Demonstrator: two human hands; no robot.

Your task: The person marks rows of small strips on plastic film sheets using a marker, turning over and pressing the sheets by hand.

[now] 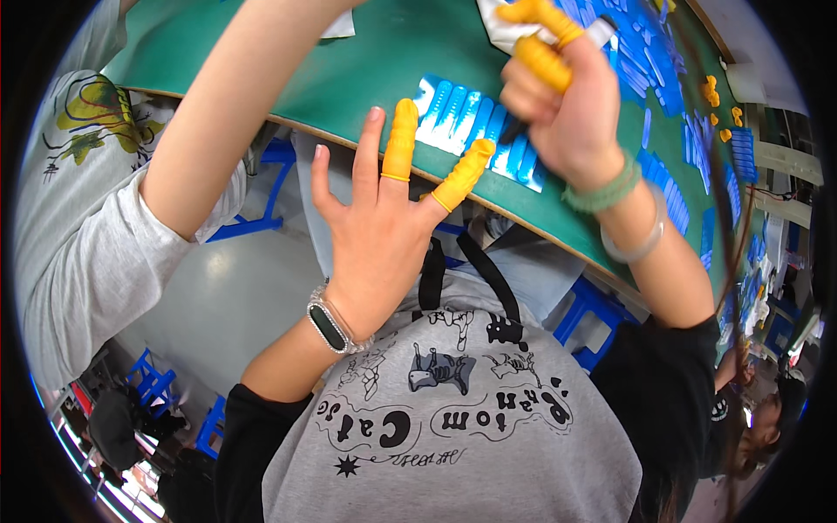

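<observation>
My left hand is spread at the table's near edge, with yellow ribbed finger cots on its thumb and index finger. Those two fingertips touch the near side of a row of shiny blue strips lying side by side on the green table. My right hand, blurred and also wearing yellow finger cots, is closed around a pen-like tool, pale with black ends. The tool's dark lower end is over the right part of the row. Part of the row is hidden behind this hand.
A large pile of blue strips covers the far right of the green table. Loose yellow finger cots lie beyond it. Another person's bare forearm reaches over the table from the left. Blue stools stand below the edge.
</observation>
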